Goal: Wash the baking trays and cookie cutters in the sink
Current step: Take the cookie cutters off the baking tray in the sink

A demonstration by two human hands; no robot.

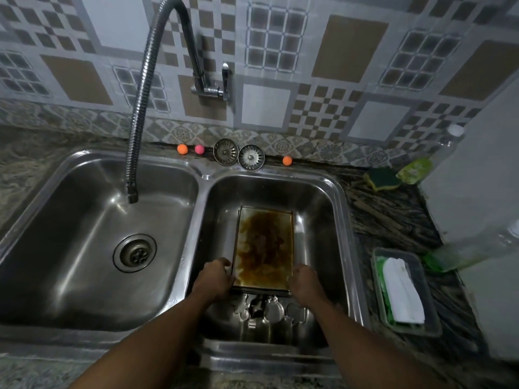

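Head view, looking down on a double steel sink [269, 183] set in a stone table [393, 209]. The left basin is bare down to its drain [134, 253], with the flexible tap hose [140, 108] hanging over it. Along the back ledge sit two orange balls, a pink ball [199, 149] and two metal strainers [238, 154]. Off to the right on the table — a green sponge [383, 178], a clear bottle [446, 147], and a plastic tub [432, 327] with a white cloth [403, 293] inside.

Now the right basin: a baking tray [264, 248] with heavy brown stains lies in it, long side running away from the person. Just below its near edge, cookie cutters [268, 307] rest on the basin floor, partly hidden by the tray and the forearms.

The left hand [214, 279] is curled around the tray's near left corner, fingers over the rim — the right hand [306, 282] grips the near right corner the same way. Both closed on the tray.
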